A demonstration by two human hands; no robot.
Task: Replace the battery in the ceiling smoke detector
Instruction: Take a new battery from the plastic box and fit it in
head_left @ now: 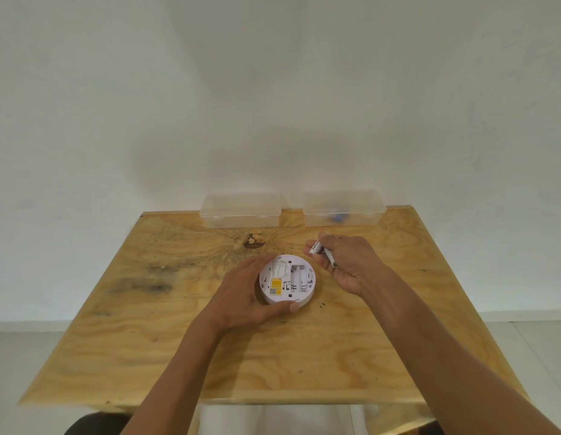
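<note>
Detector (287, 282) belly-up on table (147, 340), left hand (241, 293) cupping rim. Right hand (345, 262) closed round two batteries (317, 247). Light, smooth, roll-prone; pinch mid-barrel.

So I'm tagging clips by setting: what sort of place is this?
Probably a plain indoor room used as a makeshift work spot: a bare plywood table against a blank white wall, tiled floor, and two clear plastic boxes.

smoke detector (287, 282) label, batteries (317, 247) — print illegible
</note>
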